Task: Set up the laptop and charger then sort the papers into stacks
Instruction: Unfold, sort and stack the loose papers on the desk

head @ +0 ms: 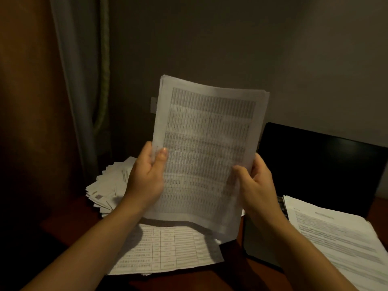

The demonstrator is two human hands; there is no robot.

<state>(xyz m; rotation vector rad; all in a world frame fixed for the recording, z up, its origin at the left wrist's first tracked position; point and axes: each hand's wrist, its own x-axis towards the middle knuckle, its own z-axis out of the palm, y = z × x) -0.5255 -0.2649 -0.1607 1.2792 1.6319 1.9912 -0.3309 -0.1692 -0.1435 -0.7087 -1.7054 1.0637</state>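
I hold a thick bundle of printed table sheets [206, 148] upright in front of me, above the desk. My left hand [147, 177] grips its left edge, thumb on the front. My right hand [257, 183] grips the right edge lower down. An open laptop [319, 164] with a dark screen stands at the right. A stack of text pages [336, 234] lies over its keyboard. Below the bundle a stack of gridded table sheets [168, 248] lies flat on the desk. A fanned pile of papers [109, 185] sits at the back left. No charger shows.
The dark wooden desk [69, 223] runs along the bottom. A curtain [69, 80] hangs at the left, and a grey wall [231, 38] is close behind. A small white wall plate [154, 105] peeks out behind the bundle.
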